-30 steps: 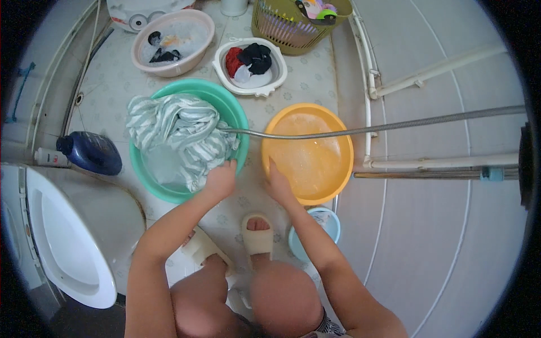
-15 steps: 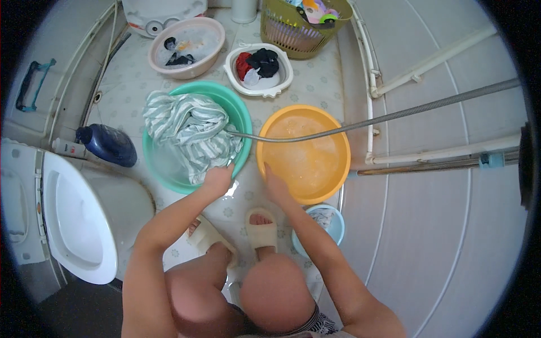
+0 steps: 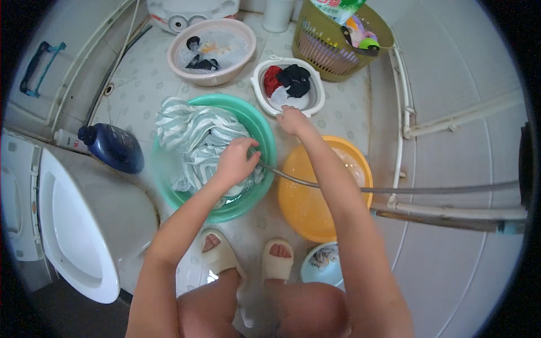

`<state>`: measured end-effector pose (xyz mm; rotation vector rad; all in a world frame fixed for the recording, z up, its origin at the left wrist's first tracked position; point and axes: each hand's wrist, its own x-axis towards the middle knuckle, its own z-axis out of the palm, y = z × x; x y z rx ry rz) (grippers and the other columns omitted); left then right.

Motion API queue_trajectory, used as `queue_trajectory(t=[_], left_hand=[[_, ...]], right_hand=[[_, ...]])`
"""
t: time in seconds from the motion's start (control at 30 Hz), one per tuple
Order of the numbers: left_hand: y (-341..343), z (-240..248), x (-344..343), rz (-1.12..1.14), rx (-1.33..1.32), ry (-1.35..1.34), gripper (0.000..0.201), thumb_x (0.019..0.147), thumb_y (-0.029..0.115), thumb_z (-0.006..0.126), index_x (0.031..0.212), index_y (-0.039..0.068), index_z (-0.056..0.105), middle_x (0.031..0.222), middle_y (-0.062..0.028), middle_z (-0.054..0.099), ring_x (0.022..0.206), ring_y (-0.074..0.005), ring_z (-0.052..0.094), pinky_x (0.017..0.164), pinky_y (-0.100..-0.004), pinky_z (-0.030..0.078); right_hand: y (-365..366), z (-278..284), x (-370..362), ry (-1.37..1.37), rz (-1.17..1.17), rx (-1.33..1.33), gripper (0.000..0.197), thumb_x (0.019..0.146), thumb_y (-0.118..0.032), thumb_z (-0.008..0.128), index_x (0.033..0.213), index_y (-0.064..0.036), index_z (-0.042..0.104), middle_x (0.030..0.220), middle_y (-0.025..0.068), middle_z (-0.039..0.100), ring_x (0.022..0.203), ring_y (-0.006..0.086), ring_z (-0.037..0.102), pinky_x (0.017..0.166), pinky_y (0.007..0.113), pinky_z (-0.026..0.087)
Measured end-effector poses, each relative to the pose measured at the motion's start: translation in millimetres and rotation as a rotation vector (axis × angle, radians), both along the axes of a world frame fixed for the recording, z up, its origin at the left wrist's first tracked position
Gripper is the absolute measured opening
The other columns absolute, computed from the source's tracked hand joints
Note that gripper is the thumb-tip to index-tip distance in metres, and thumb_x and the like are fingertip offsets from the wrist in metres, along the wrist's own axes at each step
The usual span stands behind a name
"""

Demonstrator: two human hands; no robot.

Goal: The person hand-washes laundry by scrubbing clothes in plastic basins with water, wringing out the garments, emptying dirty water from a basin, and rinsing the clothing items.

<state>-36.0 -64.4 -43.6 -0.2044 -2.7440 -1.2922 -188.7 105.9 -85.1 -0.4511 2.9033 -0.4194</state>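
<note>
My left hand (image 3: 238, 161) is over the right side of a green basin (image 3: 267, 138). Its fingers are curled around the end of a grey metal shower hose (image 3: 293, 179), whose tip they hide. Below it, a striped green-and-white cloth (image 3: 194, 127) lies bunched in the basin's water and spills over the far left rim. My right hand (image 3: 294, 121) reaches farther out, fingers closed at the near rim of a small white basin (image 3: 316, 93). That basin contains red, black and white cloth pieces. Under my right forearm sits a yellow basin (image 3: 301, 217) of sudsy water.
A pink basin (image 3: 209, 80) with suds and dark cloth stands far off, beside an olive basket (image 3: 324, 53) of bottles and toys. The toilet (image 3: 73, 225) and a dark blue bottle (image 3: 115, 147) are at left. A light blue basin (image 3: 321, 273) sits near my feet.
My left hand has left the green basin's near rim and moved inward to the hose. My right hand has gone from the yellow basin's rim forward to the white basin. The view has shifted.
</note>
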Motion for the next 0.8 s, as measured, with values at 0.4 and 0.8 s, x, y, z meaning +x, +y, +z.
queue_trajectory(t=[0.4, 0.8], left_hand=[[-16.0, -20.1, 1.9, 0.030, 0.220, -0.082, 0.015, 0.073, 0.007, 0.060, 0.087, 0.001, 0.058, 0.090, -0.0156, 0.058, 0.090, -0.0334, 0.055, 0.080, -0.0386, 0.044], [-23.2, -27.5, 19.8, -0.048, 0.262, -0.119, 0.020, 0.074, 0.003, 0.060, 0.094, -0.001, 0.058, 0.097, -0.0149, 0.060, 0.089, -0.0303, 0.058, 0.079, -0.0349, 0.045]], right_hand=[[17.4, -14.5, -43.8, -0.321, -0.043, 0.267, 0.058, 0.080, -0.054, 0.047, 0.100, -0.0014, 0.062, 0.104, 0.0190, 0.060, 0.099, 0.0325, 0.056, 0.088, 0.041, 0.043], [2.5, -45.7, -38.8, 0.132, -0.071, 0.071, 0.030, 0.060, -0.002, 0.067, 0.087, -0.0115, 0.058, 0.111, 0.0050, 0.048, 0.104, 0.0348, 0.045, 0.084, 0.040, 0.047]])
